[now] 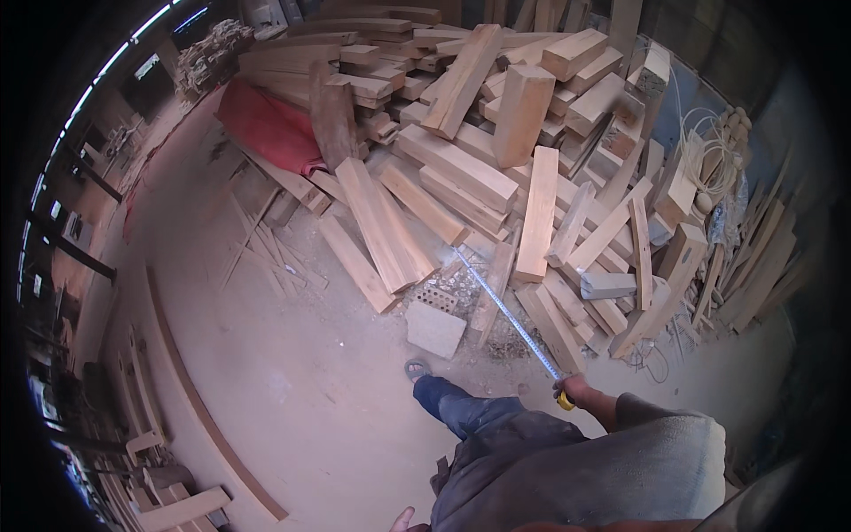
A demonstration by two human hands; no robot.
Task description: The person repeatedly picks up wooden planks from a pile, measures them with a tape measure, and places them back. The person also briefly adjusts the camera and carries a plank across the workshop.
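item: tape measure [566, 402], yellow case, one; location: in the right hand [573, 388], lower right of centre. pale blade [507, 308] drawn out, running up and to the left toward the foot of the timber pile [479, 168].
right hand: closed around the case.
left hand [403, 521]: at the lower edge, mostly cut off; a digit or so shows; whether it is wide, narrow or holding anything, cannot tell.
blade tip: near the lower end of a short beam [424, 206]; hooked, touching or apart, cannot tell.

hazards, by judgement:
- blade, long and thin: may buckle or fold if the wrist turns or dips, having little visible support between case and tip.
- tip: may slip away from the beam if the case is pulled back, making any reading false; a sudden release may whip the blade toward the fingers.
- blade edge: may snag on the narrow board [483, 324] or rubble [505, 350] it passes over.
- timber pile: pieces lie crosswise and tilted; a knock to the propped block [523, 115] may start a slide.
- footing: sandalled foot [417, 369] just beside a pale slab [436, 330]; perforated brick [437, 300] beyond; a forward step may trip.
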